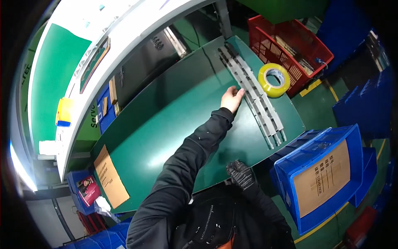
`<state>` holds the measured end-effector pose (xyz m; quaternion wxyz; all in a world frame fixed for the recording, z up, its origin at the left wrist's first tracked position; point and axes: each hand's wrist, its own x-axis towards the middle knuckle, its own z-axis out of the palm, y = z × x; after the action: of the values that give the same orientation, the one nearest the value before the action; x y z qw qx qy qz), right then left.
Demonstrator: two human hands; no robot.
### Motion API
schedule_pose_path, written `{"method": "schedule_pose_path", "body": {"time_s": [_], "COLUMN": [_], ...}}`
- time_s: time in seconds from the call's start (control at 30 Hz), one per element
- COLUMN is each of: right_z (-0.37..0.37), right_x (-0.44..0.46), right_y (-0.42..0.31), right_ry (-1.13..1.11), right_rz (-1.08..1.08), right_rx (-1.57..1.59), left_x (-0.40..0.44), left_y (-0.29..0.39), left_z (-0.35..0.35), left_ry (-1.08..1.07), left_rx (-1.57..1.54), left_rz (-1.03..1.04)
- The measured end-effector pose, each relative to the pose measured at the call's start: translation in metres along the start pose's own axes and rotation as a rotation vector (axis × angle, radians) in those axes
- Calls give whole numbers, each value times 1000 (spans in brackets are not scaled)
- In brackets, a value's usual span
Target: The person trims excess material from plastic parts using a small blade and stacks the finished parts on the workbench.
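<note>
Several long grey strips [259,99] with dark clips lie side by side on the green table [166,137], reaching toward its far corner. My left hand [233,99], bare, is at the strips' left edge, its fingers bent and closed there, with the thumb against the nearest strip. At the table's near edge is my right hand [241,175] in a grey knitted glove, its fingers spread a little and holding nothing that shows. A roll of yellow tape [274,80] lies right beside the strips.
Beyond the tape stands a red basket [286,52] with things inside. Blue crates [290,195] are at the right, one bearing a labelled cardboard sheet [323,178]. Another cardboard piece [111,178] lies at the table's left end. A curved white frame [137,45] arches over the far side.
</note>
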<state>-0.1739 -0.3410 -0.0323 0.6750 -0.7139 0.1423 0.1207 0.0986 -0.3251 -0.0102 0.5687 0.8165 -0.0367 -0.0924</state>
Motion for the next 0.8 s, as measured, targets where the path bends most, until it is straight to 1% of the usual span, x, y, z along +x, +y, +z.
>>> {"method": "schedule_pose_path", "body": {"time_s": [0.07, 0.13, 0.17, 0.2, 0.27, 0.3, 0.33, 0.37, 0.4, 0.47, 0.53, 0.6, 0.67, 0.7, 0.77, 0.8], "right_z": [0, 4, 5, 5, 5, 4, 3, 6, 5, 5, 12, 21, 32, 38, 51, 58], "right_x": [-4, -3, -4, -3, -1, 0, -1, 3, 4, 7, 4, 3, 3, 3, 2, -1], "right_y": [-8, -10, -10, -11, -15, -18, -19, 2, 0, -5, -30, -49, -71, -77, -88, -94], "right_ry": [-37, -23, -48, -35, -35, -36, -34, -1, -5, -54, 6, 50, 60, 55, 20, 4], "right_rz": [60, 116, 130, 99, 66, 95, 125, 66, 69, 187, 77, 96, -52, -52, -106, -109], "right_rx": [68, 407, 406, 340, 265, 204, 141, 139, 129, 221, 247, 231, 197, 192, 96, 89], "left_x": [-34, -72, -96, -116, -153, -161, -168, -176, -174, -173, -187, -215, -258, -282, -337, -366], "left_y": [9, -5, -18, -29, -48, -52, -55, -59, -69, -94, -93, -98, -110, -114, -129, -135], "left_z": [-50, -97, -114, -131, -154, -160, -166, -172, -178, -190, -205, -223, -242, -252, -277, -289], "left_ry": [-18, 61, 113, 118, 123, 138, 157, 171, 149, 70, 15, -63, -39, -7, 59, 115], "left_rx": [214, 503, 606, 707, 879, 878, 997, 1113, 1144, 1195, 1199, 1183, 1180, 1135, 1155, 1208], "left_rz": [142, 373, 365, 372, 328, 319, 273, 223, 168, 87, 71, 7, -37, -92, -238, -357]}}
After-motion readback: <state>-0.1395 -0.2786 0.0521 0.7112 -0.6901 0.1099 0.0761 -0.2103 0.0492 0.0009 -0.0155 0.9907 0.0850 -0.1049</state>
